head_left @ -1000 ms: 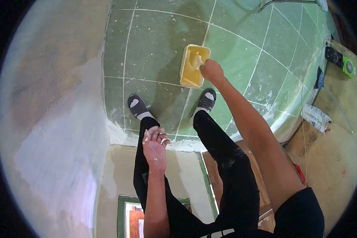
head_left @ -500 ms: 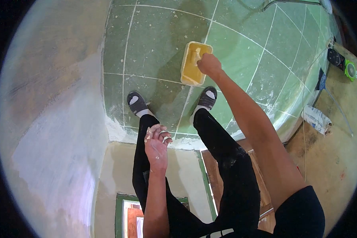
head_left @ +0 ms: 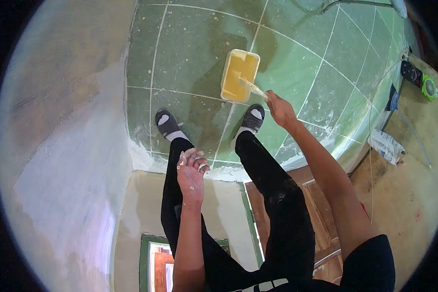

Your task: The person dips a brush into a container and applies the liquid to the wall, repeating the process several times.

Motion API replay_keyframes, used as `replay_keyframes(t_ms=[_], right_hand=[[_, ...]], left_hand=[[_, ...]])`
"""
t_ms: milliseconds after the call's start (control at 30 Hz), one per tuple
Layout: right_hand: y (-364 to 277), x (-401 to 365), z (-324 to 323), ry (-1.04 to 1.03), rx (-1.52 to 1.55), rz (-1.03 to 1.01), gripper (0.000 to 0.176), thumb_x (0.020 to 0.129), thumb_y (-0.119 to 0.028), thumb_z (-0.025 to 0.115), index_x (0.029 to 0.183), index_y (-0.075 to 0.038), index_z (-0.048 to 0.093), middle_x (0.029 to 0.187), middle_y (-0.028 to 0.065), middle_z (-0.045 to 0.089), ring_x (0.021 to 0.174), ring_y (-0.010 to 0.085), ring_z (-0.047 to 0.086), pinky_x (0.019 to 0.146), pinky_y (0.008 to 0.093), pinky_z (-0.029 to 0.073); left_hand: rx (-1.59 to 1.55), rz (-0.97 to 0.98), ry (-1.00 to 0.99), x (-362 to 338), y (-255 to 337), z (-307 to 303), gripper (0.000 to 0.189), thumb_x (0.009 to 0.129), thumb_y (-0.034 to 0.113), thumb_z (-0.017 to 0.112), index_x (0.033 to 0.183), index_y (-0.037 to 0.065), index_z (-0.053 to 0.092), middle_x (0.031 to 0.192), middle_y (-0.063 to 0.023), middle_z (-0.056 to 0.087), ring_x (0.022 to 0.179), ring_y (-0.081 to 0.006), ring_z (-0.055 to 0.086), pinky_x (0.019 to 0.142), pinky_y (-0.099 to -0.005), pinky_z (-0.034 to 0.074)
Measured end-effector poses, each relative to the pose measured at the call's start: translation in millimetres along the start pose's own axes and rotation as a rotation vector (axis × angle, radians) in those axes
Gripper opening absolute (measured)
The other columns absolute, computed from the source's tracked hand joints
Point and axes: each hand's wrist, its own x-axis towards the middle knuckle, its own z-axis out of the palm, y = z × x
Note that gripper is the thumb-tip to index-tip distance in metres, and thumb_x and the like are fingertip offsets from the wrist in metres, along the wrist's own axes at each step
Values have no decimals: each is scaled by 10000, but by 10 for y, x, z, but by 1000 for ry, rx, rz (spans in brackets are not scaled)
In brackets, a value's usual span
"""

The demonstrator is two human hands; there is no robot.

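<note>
A rectangular yellow tub [head_left: 227,68] with a pale rim stands on the green tiled floor, in front of my feet. My right hand [head_left: 280,109] is closed on the handle of a brush-like tool [head_left: 254,89], whose far end lies over the tub's inside. Whether the tool's tip touches what is in the tub, I cannot tell. Nearer my body, my left hand [head_left: 191,176] hangs above my left leg, palm up with loosely curled fingers apart. It holds nothing, and whitish smears cover its skin.
A patchily coated wall [head_left: 68,146] rises along the left. On the brown surface [head_left: 399,194] at right lie a white printed packet [head_left: 387,146], a black and bright green round object [head_left: 428,87] and a thin cable. A hose [head_left: 357,2] crosses the top right.
My right hand has moved back from the tub toward the lower right, and the tool has swung with it, so its handle now points out past the tub's edge. My left hand has barely moved.
</note>
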Motion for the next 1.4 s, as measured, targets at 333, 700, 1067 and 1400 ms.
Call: replay_keyframes(t_ms=[333,700,1067,1400], right_hand=[[89,-64,257,7,136,-19,218,1026,-249,439,1053,-34,427,944,273,594,915,503,569,764,570,446],[173,-155,215,-41,163,2,212,1026,-241,440,1042,-30,425,933,287,595,914,510,568,756,563,441],[182,-200,247,-6,181,29,214,1023,-243,447,1024,-31,413,907,300,598,898,523,567,745,579,436],[133,-146,185,-42,185,67,235,1027,-264,452,1026,-29,437,884,290,613,883,510,582,740,568,443]], left_hand=[[50,1,-10,-19,-38,-36,497,999,496,466,1227,64,556,1118,-82,614,910,-198,597,756,-359,484],[32,-9,11,-50,-60,-11,432,1023,432,430,1201,68,577,1105,-72,621,902,-196,599,784,-337,471],[43,-4,-11,-54,-93,-36,434,1022,428,423,1202,63,573,1113,-76,619,918,-199,593,793,-346,463],[50,-4,2,-43,-123,-41,459,1012,455,432,1206,64,576,1116,-74,613,921,-206,588,788,-350,466]])
